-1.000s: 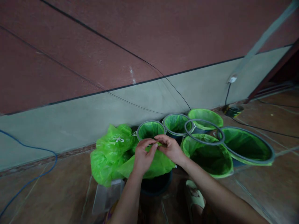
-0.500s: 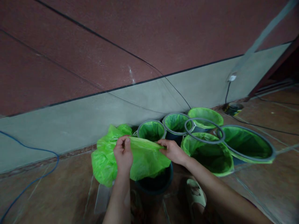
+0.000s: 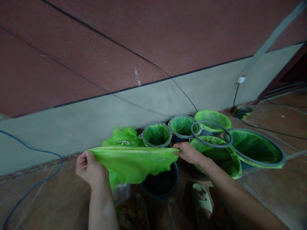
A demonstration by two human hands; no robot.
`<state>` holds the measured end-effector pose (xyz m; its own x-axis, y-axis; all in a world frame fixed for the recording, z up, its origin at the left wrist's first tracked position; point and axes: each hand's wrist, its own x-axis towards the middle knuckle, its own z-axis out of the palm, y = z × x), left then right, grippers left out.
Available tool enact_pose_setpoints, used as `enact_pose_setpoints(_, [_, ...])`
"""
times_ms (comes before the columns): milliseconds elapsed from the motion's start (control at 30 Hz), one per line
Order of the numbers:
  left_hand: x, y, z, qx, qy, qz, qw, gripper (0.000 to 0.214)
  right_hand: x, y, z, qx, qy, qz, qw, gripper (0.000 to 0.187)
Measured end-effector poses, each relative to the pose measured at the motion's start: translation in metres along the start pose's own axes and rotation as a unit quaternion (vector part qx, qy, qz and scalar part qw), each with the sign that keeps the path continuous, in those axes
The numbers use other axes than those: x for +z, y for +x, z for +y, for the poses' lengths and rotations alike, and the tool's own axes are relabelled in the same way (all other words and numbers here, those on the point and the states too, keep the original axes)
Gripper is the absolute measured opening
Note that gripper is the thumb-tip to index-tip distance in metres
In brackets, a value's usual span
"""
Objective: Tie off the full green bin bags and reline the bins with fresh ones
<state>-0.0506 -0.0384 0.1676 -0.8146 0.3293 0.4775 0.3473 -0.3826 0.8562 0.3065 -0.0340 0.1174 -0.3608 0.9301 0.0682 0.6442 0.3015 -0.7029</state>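
Both hands on one green plastic bag (image 3: pixel 136 164). Left hand (image 3: pixel 90 167) has its fingers closed on the bag's left top corner; right hand (image 3: pixel 189 153) pinches the right top corner. Top edge is pulled nearly straight between them, rest hangs down in loose folds with a ragged-looking lower edge.

Bag is in front of the person, over the floor (image 3: pixel 59 195). Its lower right part overlaps the back of a dark bucket (image 3: pixel 160 188) in view (can't tell if they touch). Right hand is near the front lined bin (image 3: pixel 216 159); can't tell contact there either.

Behind the bag, against the wall (image 3: pixel 72 127): a heap of green plastic (image 3: pixel 115 139) with a white tie (image 3: pixel 123 142). To its right, more bins lined in green: small one (image 3: pixel 157 134), middle one (image 3: pixel 184 126), back one (image 3: pixel 213 120), wide one (image 3: pixel 259 148) at far right. A loose grey ring (image 3: pixel 192 129) lies across the front and back bins.

Pale container (image 3: pixel 122 193) sits left of the bucket, partly hidden by the bag. Blue cable (image 3: pixel 48 152) runs down the left side; dark tin (image 3: pixel 242 111) stands at the wall on the right.
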Motion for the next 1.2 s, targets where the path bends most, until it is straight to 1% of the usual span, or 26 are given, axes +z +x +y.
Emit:
enact_pose_setpoints(100, [-0.010,0.011,-0.008,-0.034,0.036,0.047,0.998,0.013,-0.007,0.002,0.009,0.005,0.082,0.030,0.996,0.011])
enact_pose_setpoints(167, [-0.016,0.015,-0.010,-0.042,0.088,0.076,0.992,0.008,-0.007,0.003,0.011,0.005,0.161,0.058,0.985,0.011])
enact_pose_setpoints(200, [-0.017,0.014,-0.009,-0.036,0.115,0.089,0.989,0.009,-0.006,0.004,0.010,0.004,0.202,0.070,0.977,0.013])
enact_pose_setpoints(267, [-0.016,0.008,-0.002,0.003,0.154,0.090,0.984,0.026,-0.002,0.005,0.005,0.002,0.272,0.086,0.959,0.016])
enact_pose_setpoints(300, [-0.013,0.000,0.004,0.028,0.161,0.072,0.984,0.035,0.000,0.005,0.001,0.001,0.297,0.090,0.951,0.016])
enact_pose_setpoints(333, [-0.008,-0.010,0.012,0.059,0.162,0.035,0.984,0.041,0.003,0.005,-0.003,-0.002,0.316,0.092,0.944,0.017])
enact_pose_setpoints(367, [-0.003,-0.022,0.019,0.084,0.156,-0.011,0.984,0.040,0.005,0.006,-0.008,-0.006,0.328,0.093,0.940,0.017])
enact_pose_setpoints(400, [0.003,-0.037,0.026,0.102,0.141,-0.092,0.980,0.039,0.007,0.006,-0.012,-0.010,0.334,0.095,0.938,0.016])
enact_pose_setpoints(433, [0.010,-0.053,0.033,0.124,0.121,-0.184,0.968,0.036,0.009,0.006,-0.015,-0.015,0.337,0.095,0.937,0.016])
enact_pose_setpoints(467, [0.016,-0.069,0.039,0.144,0.108,-0.278,0.944,0.035,0.010,0.006,-0.018,-0.018,0.340,0.094,0.936,0.016])
enact_pose_setpoints(500, [0.021,-0.085,0.043,0.157,0.098,-0.372,0.909,0.039,0.012,0.007,-0.021,-0.018,0.344,0.091,0.935,0.015])
enact_pose_setpoints(533, [0.026,-0.100,0.046,0.167,0.092,-0.445,0.875,0.042,0.014,0.007,-0.023,-0.017,0.349,0.086,0.933,0.016])
enact_pose_setpoints(567, [0.031,-0.112,0.047,0.173,0.086,-0.495,0.847,0.043,0.015,0.008,-0.025,-0.016,0.356,0.081,0.931,0.016])
enact_pose_setpoints(600, [0.034,-0.122,0.047,0.167,0.083,-0.531,0.827,0.042,0.015,0.008,-0.026,-0.015,0.364,0.074,0.928,0.017])
enact_pose_setpoints(667, [0.039,-0.134,0.044,0.135,0.074,-0.577,0.802,0.035,0.014,0.007,-0.029,-0.010,0.383,0.057,0.922,0.020])
enact_pose_setpoints(767, [0.041,-0.131,0.038,0.049,0.053,-0.609,0.790,0.025,0.008,0.003,-0.034,0.007,0.427,0.011,0.904,0.030])
enact_pose_setpoints(867, [0.041,-0.117,0.037,-0.059,0.024,-0.614,0.787,0.019,-0.001,-0.001,-0.038,0.013,0.468,-0.044,0.883,0.036])
enact_pose_setpoints(933, [0.039,-0.108,0.038,-0.133,0.007,-0.609,0.782,0.015,-0.006,-0.002,-0.040,0.006,0.473,-0.062,0.879,0.037])
enact_pose_setpoints(1000, [0.037,-0.101,0.039,-0.192,-0.003,-0.599,0.778,0.014,-0.008,-0.001,-0.038,-0.002,0.459,-0.073,0.885,0.037])
enact_pose_setpoints(1067, [0.035,-0.098,0.039,-0.226,-0.011,-0.590,0.775,0.014,-0.005,0.001,-0.033,-0.003,0.434,-0.083,0.897,0.040])
enact_pose_setpoints(1133, [0.035,-0.098,0.039,-0.233,-0.013,-0.589,0.774,0.016,0.000,0.004,-0.027,-0.003,0.391,-0.068,0.918,0.038])
enact_pose_setpoints(1200, [0.035,-0.099,0.039,-0.216,-0.009,-0.598,0.772,0.022,0.007,0.006,-0.020,-0.007,0.321,-0.018,0.947,0.025])
